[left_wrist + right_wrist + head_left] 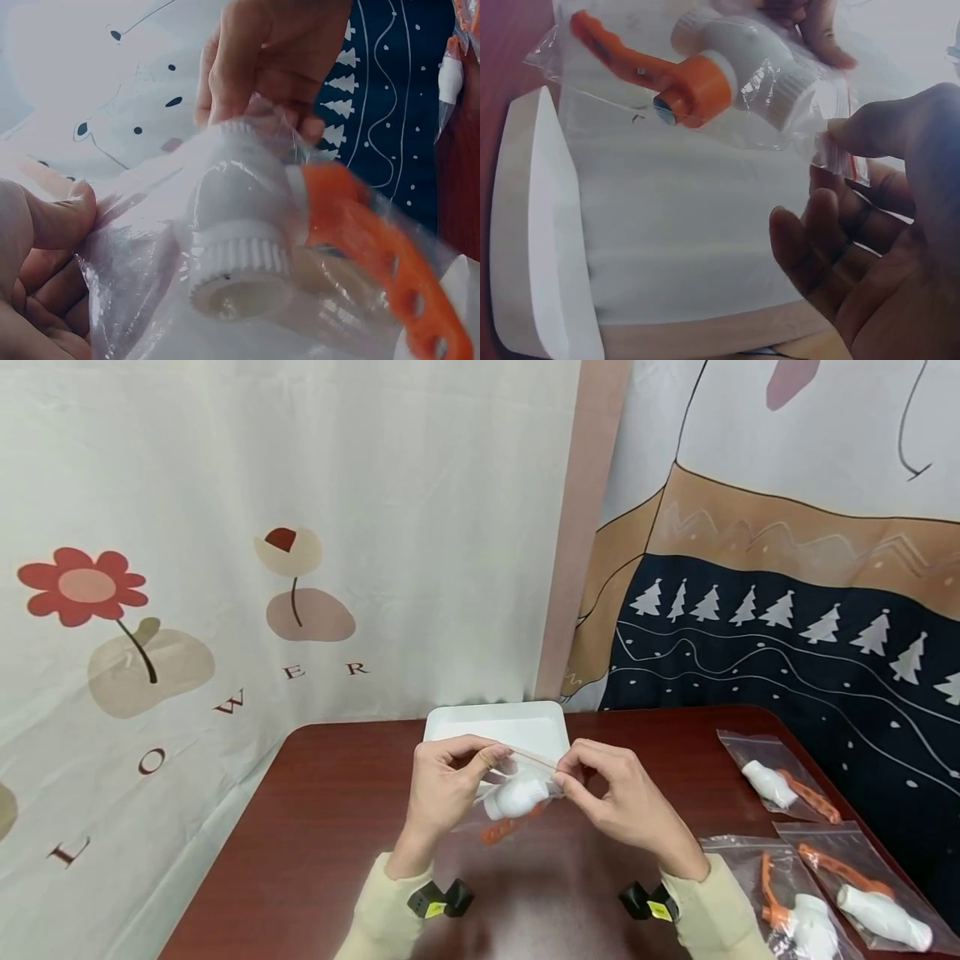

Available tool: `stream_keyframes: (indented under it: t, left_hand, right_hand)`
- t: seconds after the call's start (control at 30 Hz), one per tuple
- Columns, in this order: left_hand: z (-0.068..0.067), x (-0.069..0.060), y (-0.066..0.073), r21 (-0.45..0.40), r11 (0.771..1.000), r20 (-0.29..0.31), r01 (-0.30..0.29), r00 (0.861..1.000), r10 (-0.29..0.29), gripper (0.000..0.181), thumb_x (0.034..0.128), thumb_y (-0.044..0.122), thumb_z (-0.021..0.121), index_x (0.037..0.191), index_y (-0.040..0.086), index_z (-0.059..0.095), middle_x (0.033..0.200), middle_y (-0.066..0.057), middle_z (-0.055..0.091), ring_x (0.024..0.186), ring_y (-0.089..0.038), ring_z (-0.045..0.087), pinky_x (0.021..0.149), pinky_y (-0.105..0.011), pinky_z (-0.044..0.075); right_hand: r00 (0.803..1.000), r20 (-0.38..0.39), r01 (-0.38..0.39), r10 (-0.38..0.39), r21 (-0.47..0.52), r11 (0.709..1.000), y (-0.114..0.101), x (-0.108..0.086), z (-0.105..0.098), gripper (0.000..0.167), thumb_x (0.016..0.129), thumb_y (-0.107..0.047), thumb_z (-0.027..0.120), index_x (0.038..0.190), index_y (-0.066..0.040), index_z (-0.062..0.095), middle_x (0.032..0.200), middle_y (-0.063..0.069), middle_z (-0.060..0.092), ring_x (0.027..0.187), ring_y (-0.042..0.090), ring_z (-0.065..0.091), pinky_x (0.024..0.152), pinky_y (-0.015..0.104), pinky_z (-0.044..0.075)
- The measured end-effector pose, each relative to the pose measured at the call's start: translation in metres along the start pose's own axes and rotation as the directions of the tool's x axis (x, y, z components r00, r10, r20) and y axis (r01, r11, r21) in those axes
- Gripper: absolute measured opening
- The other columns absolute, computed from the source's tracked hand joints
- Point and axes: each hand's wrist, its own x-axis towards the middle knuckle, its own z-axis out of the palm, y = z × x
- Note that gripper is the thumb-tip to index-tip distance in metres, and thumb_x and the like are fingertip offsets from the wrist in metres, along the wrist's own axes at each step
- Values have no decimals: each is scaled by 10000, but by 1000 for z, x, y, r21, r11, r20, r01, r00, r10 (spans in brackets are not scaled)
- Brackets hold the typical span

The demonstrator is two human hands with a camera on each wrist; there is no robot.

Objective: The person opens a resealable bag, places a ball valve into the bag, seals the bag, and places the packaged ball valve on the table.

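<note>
A clear zip-lock bag (124,292) hangs between my two hands, holding a white plastic ball valve (516,797) with an orange lever handle (626,64). My left hand (447,777) pinches one upper corner of the bag between thumb and fingers. The opposite upper corner, with its red seal line (853,166), is pinched by my right hand (626,793). The bag's top edge runs taut from hand to hand in the head view. In the left wrist view the valve's ribbed, open end faces the camera through the film. Whether the seal is closed cannot be told.
Behind the hands a white tray (495,714) stands at the back of the dark red table (300,860). On the right side lie three bagged valves: one farther back (772,783), two nearer the front (885,914). Printed curtains (420,527) hang behind the table.
</note>
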Motion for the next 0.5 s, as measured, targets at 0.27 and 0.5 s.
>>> stream_keyframes:
  t: [0.27,0.5]
  left_hand:
    - [5,0,-1,2,1000,-16,23,1000,-23,93,894,96,785,901,4,799,767,-192,756,695,-108,721,673,-323,627]
    - [5,0,-4,11,999,-18,40,999,-39,96,908,110,774,916,18,803,799,-182,767,720,-98,717,682,-362,632]
  right_hand:
    - [970,165,-193,178,79,978,10,-3,1,382,901,-281,805,1252,-285,655,1090,-100,702,869,86,646,750,263,572]
    - [973,189,-164,135,143,976,10,-3,11,418,884,-309,823,1276,-244,694,1120,-81,748,934,75,673,779,259,596]
